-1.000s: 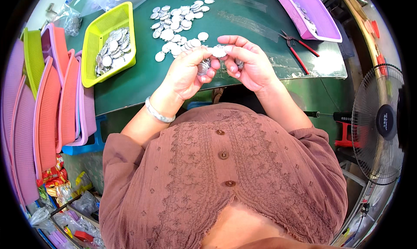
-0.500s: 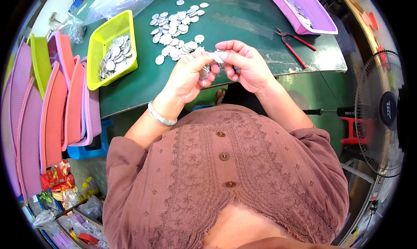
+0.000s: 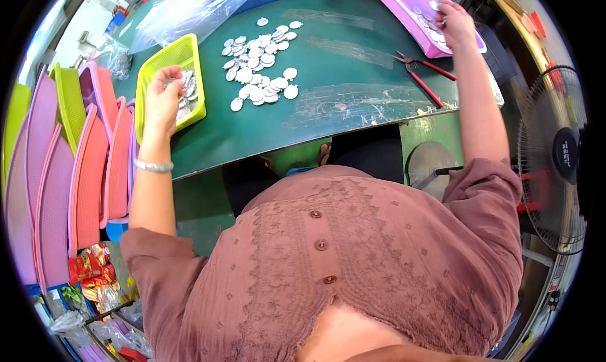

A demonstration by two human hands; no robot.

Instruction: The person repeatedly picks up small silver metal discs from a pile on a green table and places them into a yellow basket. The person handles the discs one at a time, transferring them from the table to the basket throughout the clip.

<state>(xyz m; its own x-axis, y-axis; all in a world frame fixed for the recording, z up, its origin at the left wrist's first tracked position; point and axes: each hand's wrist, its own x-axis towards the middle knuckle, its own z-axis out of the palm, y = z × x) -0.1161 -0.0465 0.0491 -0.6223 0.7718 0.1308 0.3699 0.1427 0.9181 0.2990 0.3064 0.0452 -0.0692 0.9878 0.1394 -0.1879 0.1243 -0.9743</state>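
Observation:
My left hand [image 3: 163,100] is over the yellow-green basket [image 3: 201,78] at the left of the table. Its fingers are curled together, and what they hold, if anything, is hidden. Round silver metal discs [image 3: 189,87] lie in that basket beside the fingers. At the far right, my right hand [image 3: 457,26] is above the purple basket [image 3: 404,15], pinching a small pale round disc [image 3: 434,5] at its fingertips. More discs [image 3: 424,20] rest inside the purple basket. Between the baskets a loose pile of silver discs [image 3: 254,60] is spread on the green table [image 3: 252,135].
Red-handled pliers [image 3: 424,77] lie open near the table's right end. Clear plastic sheeting [image 3: 189,15] covers the far left. Stacked coloured baskets [image 3: 85,166] stand left of the table. A black fan [image 3: 558,154] is close on the right.
My hands have parted from in front of the pile: the left went to the yellow-green basket, the right to the purple one with a disc. The view has shifted slightly.

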